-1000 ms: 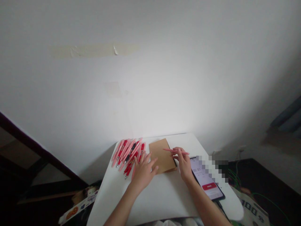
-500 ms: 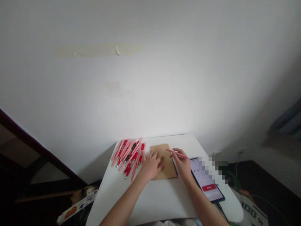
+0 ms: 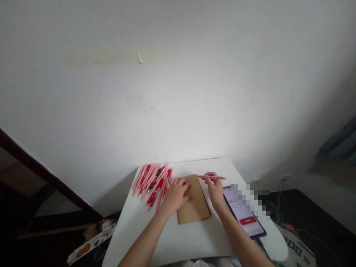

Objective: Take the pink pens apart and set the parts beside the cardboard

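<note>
My left hand (image 3: 175,193) lies flat with fingers apart on the left part of a brown kraft notebook (image 3: 194,204), which lies on a small white table (image 3: 194,237). My right hand (image 3: 215,189) is at the notebook's far right corner and pinches a pink pen (image 3: 213,177), held level and pointing left. A pile of several pink and red pens (image 3: 152,180) lies just left of my left hand.
A smartphone (image 3: 244,217) with a lit screen and a red button lies on the table to the right of my right wrist. A white wall rises right behind the table. Boxes and printed bags (image 3: 91,241) sit on the dark floor on both sides.
The notebook has slid toward me, pulled by my left hand. My right hand has kept the pink pen and shifted slightly toward the notebook's far corner.
</note>
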`<state>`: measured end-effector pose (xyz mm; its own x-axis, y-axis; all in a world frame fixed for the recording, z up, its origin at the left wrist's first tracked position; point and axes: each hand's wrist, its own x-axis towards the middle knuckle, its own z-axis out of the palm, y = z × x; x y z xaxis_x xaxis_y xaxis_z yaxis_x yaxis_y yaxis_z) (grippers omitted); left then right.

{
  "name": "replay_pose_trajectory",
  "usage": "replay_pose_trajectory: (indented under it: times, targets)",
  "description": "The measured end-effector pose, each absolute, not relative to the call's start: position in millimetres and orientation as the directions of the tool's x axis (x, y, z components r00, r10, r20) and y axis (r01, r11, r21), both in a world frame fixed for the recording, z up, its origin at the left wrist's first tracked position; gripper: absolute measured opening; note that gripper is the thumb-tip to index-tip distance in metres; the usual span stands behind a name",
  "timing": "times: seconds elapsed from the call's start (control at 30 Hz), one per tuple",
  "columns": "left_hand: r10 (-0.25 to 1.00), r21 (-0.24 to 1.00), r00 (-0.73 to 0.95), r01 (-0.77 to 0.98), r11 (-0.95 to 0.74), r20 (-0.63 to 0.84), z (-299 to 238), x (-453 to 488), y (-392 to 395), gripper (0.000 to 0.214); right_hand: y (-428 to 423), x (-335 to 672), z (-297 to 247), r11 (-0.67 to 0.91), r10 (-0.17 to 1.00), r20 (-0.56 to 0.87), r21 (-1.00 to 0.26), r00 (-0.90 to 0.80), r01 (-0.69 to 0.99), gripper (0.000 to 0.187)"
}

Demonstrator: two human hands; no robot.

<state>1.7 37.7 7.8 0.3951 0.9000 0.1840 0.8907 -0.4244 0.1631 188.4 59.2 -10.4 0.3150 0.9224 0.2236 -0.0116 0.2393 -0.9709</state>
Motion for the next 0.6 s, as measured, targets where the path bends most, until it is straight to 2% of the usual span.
replay_pose_trajectory:
  times: [0.17, 0.27, 0.43, 0.6]
  targets:
    - [0.9, 0.148, 0.408, 0.891, -0.429, 0.154, 4.6, -1.8, 39.6, 0.041, 78.7, 187.8, 3.0, 0.234, 0.955, 0.243, -0.97, 0.168, 0.072, 0.031]
    - [0.889, 0.138, 0.422, 0.884, -0.447, 0.176, 1.1, -3.8, 39.5, 0.04, 93.9, 186.9, 1.8, 0.237, 0.948, 0.269, -0.953, 0.168, 0.19, 0.029]
    - [0.882, 0.141, 0.419, 0.881, -0.453, 0.217, -3.0, -5.6, 40.4, 0.03, 109.1, 184.8, -10.7, 0.239, 0.94, 0.288, -0.939, 0.183, 0.247, 0.031]
    - [0.884, 0.127, 0.413, 0.886, -0.445, 0.219, -4.2, -6.6, 40.0, 0.036, 110.2, 185.9, -22.7, 0.254, 0.93, 0.315, -0.924, 0.192, 0.287, 0.043]
